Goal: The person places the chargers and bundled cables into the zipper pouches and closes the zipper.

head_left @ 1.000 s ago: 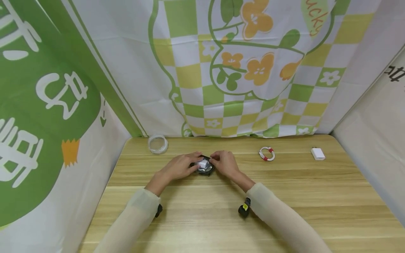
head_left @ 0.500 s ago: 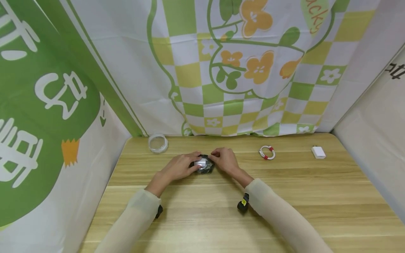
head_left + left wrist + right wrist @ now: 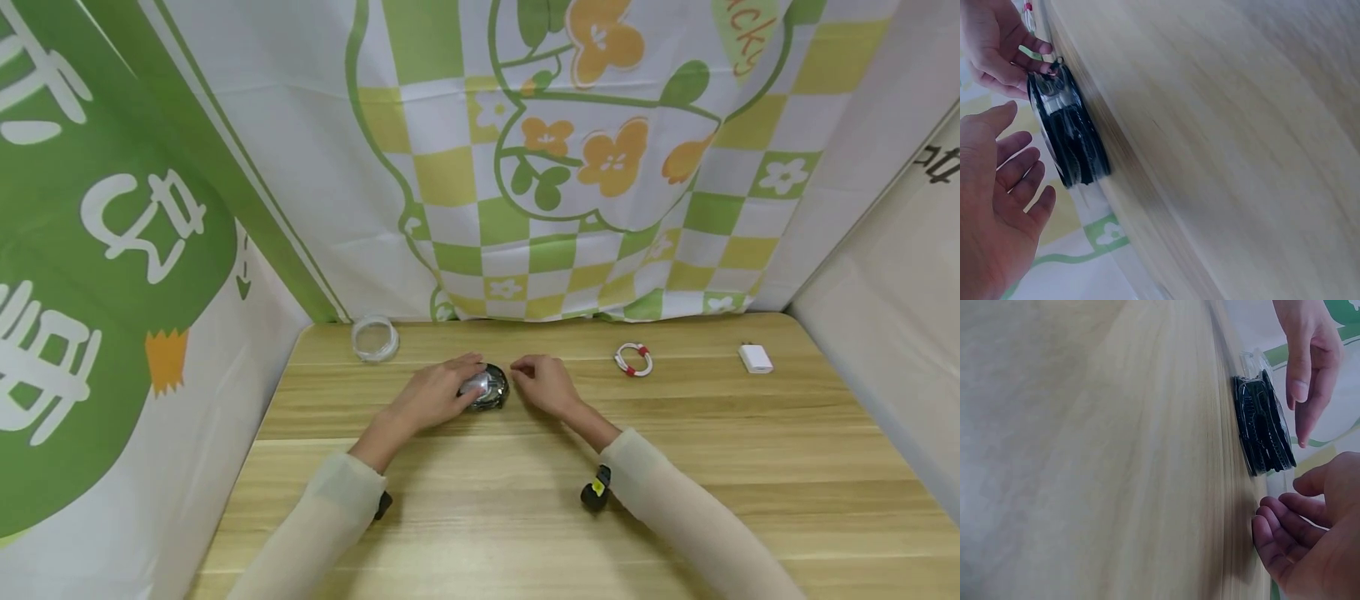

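A small round zip case with a clear top and black sides stands on the table, a white item showing inside. My left hand is over the case's left side, its fingers relaxed and overlapping the clear top in the head view. In the left wrist view, a gap shows between this hand and the case. To the right of the case, my right hand has its fingers loosely bent. Nothing is held between the right hand's fingers in the right wrist view.
A clear coil lies at the back left of the wooden table. Toward the right are a white cable coiled with red ties and a white charger plug. Printed curtains hang behind and at the left.
My right hand has come away from the case's right edge, moving slightly right. The case's clear top now looks smooth and rounded. My left hand stays over it.
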A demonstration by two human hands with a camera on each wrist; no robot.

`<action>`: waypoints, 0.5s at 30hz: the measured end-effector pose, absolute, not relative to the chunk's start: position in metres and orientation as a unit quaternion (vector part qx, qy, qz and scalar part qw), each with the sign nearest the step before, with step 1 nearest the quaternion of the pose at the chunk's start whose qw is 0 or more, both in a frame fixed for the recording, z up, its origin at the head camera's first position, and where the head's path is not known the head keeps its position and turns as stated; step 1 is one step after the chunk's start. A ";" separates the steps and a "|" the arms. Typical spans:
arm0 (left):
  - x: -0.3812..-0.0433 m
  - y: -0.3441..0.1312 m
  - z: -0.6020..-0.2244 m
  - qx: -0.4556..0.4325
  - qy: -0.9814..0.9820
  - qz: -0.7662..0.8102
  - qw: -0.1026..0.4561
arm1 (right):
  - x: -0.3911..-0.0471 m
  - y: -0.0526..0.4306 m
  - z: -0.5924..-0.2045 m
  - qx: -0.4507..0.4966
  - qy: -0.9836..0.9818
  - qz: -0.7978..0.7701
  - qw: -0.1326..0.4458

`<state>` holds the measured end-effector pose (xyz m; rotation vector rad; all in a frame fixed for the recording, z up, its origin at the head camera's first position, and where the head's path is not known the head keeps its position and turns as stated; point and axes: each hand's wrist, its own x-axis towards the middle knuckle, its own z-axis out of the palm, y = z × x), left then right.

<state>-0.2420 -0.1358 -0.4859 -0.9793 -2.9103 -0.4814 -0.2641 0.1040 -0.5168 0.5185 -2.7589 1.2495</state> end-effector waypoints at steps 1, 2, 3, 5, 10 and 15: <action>-0.242 -0.134 -0.485 -0.319 -0.935 -0.154 0.018 | -0.263 0.105 -0.516 0.169 -0.898 0.406 0.030; -0.241 -0.133 -0.485 -0.325 -0.933 -0.154 0.021 | -0.262 0.106 -0.516 0.169 -0.897 0.407 0.026; -0.240 -0.132 -0.485 -0.328 -0.932 -0.151 0.021 | -0.261 0.107 -0.516 0.171 -0.898 0.405 0.023; -0.239 -0.130 -0.485 -0.334 -0.931 -0.142 0.022 | -0.260 0.109 -0.516 0.178 -0.898 0.402 0.019; -0.238 -0.128 -0.490 -0.338 -0.932 -0.130 0.021 | -0.255 0.113 -0.516 0.203 -0.894 0.399 0.013; -0.239 -0.128 -0.495 -0.329 -0.934 -0.136 0.010 | -0.251 0.116 -0.518 0.205 -0.891 0.406 0.001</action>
